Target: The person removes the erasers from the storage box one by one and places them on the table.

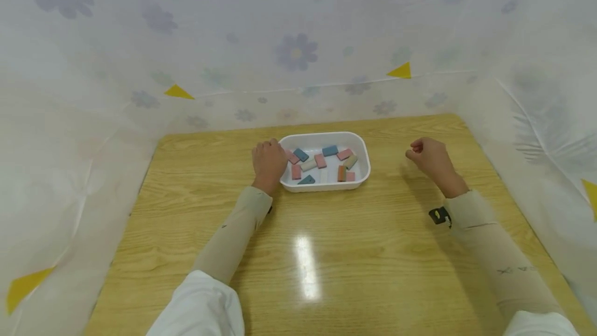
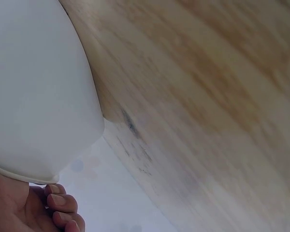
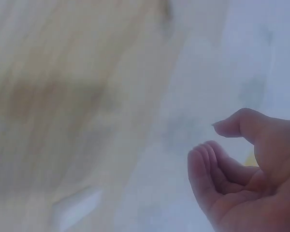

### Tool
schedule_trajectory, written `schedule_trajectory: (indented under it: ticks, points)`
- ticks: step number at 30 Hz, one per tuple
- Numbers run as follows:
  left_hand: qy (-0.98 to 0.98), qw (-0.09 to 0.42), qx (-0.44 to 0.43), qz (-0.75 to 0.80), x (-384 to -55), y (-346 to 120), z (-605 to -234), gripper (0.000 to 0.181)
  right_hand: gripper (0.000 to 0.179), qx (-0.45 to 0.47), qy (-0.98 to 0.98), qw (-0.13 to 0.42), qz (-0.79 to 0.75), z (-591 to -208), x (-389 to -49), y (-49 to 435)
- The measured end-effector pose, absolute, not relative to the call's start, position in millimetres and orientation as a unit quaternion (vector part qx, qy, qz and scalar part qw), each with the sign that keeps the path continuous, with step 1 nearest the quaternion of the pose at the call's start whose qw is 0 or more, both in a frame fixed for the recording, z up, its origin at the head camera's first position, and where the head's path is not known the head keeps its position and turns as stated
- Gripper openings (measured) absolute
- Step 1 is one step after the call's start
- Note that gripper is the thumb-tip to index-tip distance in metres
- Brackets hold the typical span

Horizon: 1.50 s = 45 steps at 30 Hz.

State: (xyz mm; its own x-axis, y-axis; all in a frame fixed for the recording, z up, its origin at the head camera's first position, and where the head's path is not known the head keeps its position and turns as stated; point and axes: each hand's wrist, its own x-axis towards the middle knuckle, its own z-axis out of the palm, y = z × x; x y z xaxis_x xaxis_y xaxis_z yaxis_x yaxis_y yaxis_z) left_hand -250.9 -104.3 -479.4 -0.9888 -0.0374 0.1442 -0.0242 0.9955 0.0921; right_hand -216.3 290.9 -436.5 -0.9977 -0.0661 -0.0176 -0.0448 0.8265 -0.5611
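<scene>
A white plastic tray (image 1: 322,189) stands near the far side of the table, holding several small flat blocks in pink, blue, beige and other colours. My left hand (image 1: 269,164) grips the tray's left end at the rim. From the left wrist, the tray's outer wall (image 2: 38,92) fills the upper left, and the curled fingers (image 2: 63,203) show beside the rim. Well to the right of the tray, my right hand (image 1: 431,158) is above the table, casting a shadow. In the right wrist view its fingers (image 3: 200,176) bend loosely, the thumb apart from them, with nothing between.
The wooden table (image 1: 354,258) has a bright light reflection in front of the tray. Behind and beside it hang pale flower-printed sheets (image 1: 261,25) with yellow triangles (image 1: 401,71) on them. A small black device (image 1: 439,215) sits at the right wrist.
</scene>
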Motion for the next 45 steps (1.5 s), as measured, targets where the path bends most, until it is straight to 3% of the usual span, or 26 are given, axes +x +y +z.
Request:
schedule_trajectory:
  ticks: [10, 16, 21, 30, 45]
  points:
    - [-0.996, 0.068, 0.021, -0.058, -251, -104, -479, 0.034, 0.030, -0.120, 0.944, 0.097, -0.292, -406, -216, 198]
    - [-0.995, 0.066, 0.027, -0.065, -253, -104, -482, 0.034, 0.018, -0.141, 0.934, 0.130, -0.301, -416, -217, 157]
    - [-0.995, 0.062, 0.032, -0.068, -254, -103, -483, 0.034, 0.021, -0.136, 0.934, 0.166, -0.286, -431, -222, 132]
    - [-0.995, 0.069, 0.029, -0.065, -253, -101, -483, 0.034, 0.031, -0.132, 0.948, 0.168, -0.237, -450, -220, 108]
    - [-0.995, 0.072, 0.028, -0.058, -253, -101, -483, 0.033, 0.022, -0.095, 0.950, 0.154, -0.255, -469, -225, 91]
